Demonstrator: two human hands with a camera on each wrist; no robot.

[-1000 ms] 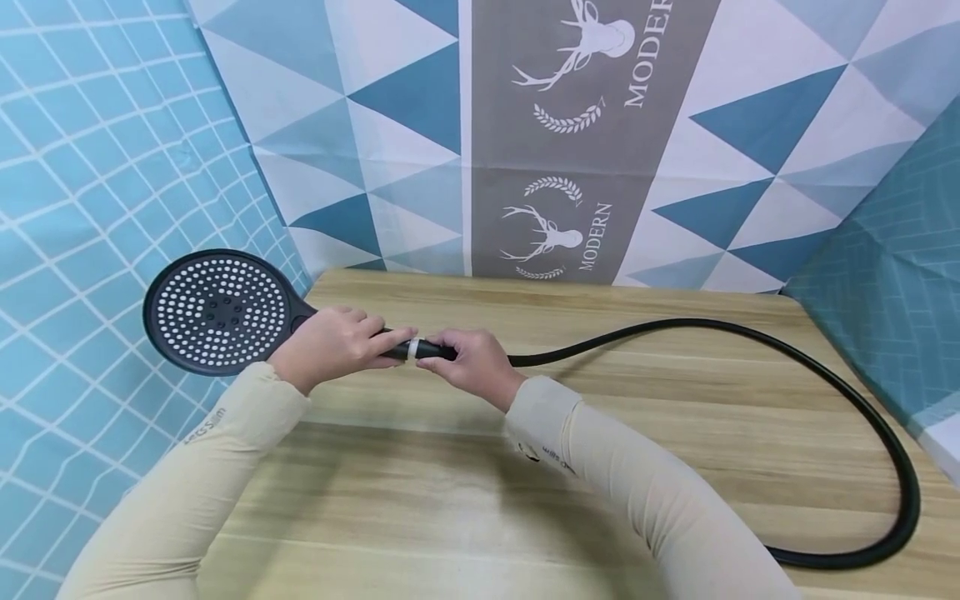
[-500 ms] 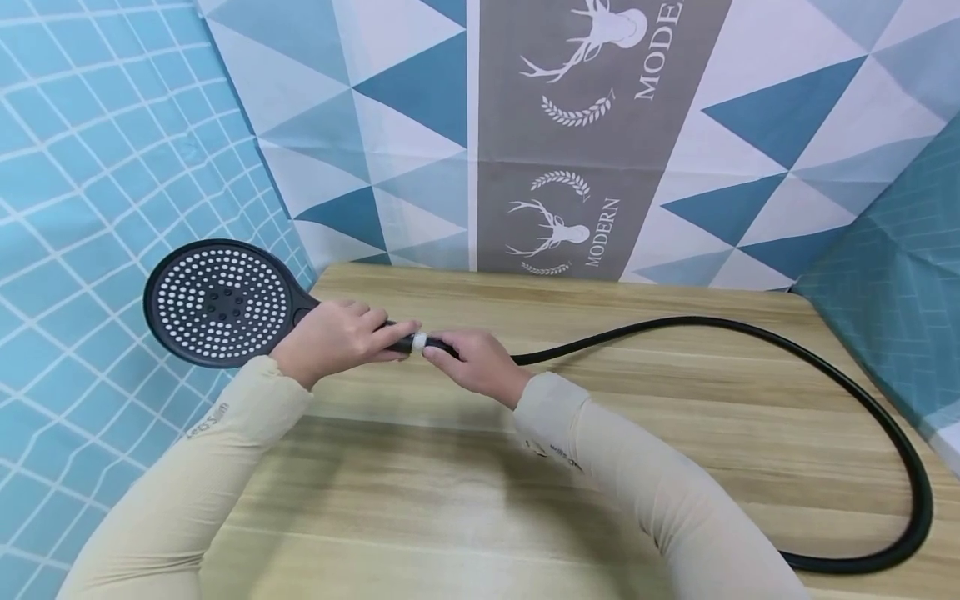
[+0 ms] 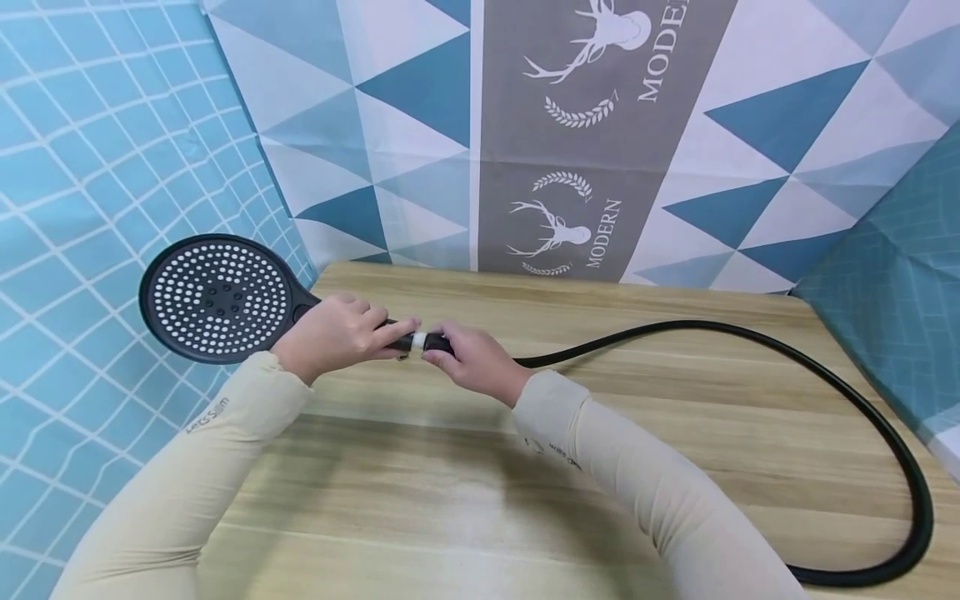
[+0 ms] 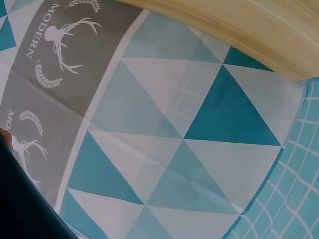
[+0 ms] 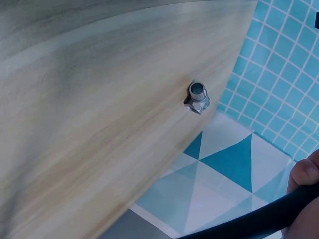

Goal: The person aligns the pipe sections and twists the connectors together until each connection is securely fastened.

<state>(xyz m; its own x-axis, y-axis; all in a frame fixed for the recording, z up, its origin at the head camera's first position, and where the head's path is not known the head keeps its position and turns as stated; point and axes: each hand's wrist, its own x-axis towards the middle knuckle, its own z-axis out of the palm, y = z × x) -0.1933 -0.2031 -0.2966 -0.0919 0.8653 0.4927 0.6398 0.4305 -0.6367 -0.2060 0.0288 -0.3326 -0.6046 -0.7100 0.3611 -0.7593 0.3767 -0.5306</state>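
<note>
Your left hand (image 3: 341,333) grips the black shower head (image 3: 216,298) just left of the white ring (image 3: 418,341); your right hand (image 3: 482,360) holds the black hose (image 3: 697,324) just right of that ring. The shower head's perforated side faces you, and the hose loops over the tabletop (image 3: 450,508) well right of the ring.

My left forearm (image 3: 180,492) slants from 8 o'clock up toward 1, my right forearm (image 3: 660,500) from between 4 and 5 up toward 10, both covered to the wrist. My left hand (image 3: 330,337) shows its back, fingers curled in a grip, with one finger (image 3: 395,331) laid straighter toward 3 o'clock. My right hand (image 3: 483,360) closes just beside it, its thumb (image 3: 441,360) pointing toward 9 or 10. From my right wrist, a fingertip (image 5: 304,173) peeks in at 4 o'clock.
</note>
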